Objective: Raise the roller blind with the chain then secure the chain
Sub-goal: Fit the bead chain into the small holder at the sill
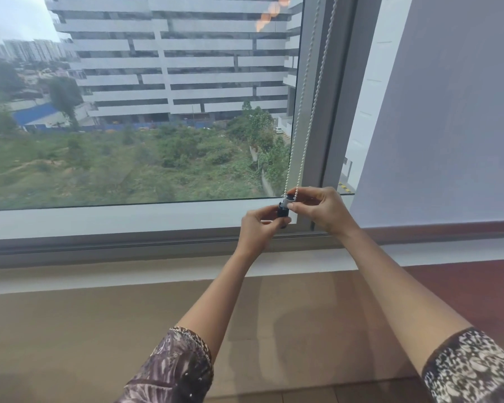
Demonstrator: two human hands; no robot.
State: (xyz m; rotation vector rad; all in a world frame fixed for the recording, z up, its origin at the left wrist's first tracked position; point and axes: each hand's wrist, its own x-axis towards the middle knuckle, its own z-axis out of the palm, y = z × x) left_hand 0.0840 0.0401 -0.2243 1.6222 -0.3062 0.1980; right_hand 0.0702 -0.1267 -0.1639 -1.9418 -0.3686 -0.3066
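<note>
Two strands of one white bead chain beside window frame, one dark chain holder at sill level, left hand pinched on holder, right hand pinched on chain's lower loop, one lowered blind at right.

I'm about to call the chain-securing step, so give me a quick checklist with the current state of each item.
1. Blind raised off the left pane: ok, the glass is uncovered in view.
2. Both strands of the bead chain run down into the holder: ok.
3. Left hand grips the dark chain holder: ok.
4. Right hand pinches the chain at the holder's top: ok.
5. Holder fixed to the window frame: cannot tell, fingers hide it.
6. Neighbouring blind clear of the chain: ok.
</note>
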